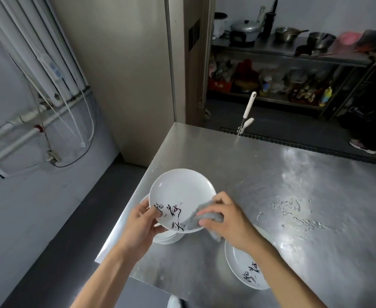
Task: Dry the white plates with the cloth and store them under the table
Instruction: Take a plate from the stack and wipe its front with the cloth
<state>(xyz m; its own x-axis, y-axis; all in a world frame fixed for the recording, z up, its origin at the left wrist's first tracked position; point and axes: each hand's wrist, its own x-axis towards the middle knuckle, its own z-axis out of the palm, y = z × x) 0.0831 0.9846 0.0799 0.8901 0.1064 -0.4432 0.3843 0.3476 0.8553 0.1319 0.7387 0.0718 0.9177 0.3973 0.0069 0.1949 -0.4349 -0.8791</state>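
- My left hand (142, 225) grips the near-left rim of a white plate (180, 192), thumb on its face, holding it tilted above the table (294, 174) corner.
- My right hand (225, 223) pinches the grey cloth (205, 215) against the plate's near-right edge.
- A stack of plates (167, 238) sits just beneath it.
- A second plate (240, 265) lies under my right wrist.

The steel worktop (271, 174) carries a plate stack (169, 238) at 9 o'clock, a single plate (242, 270) at 6 and water (294, 207) at 3.
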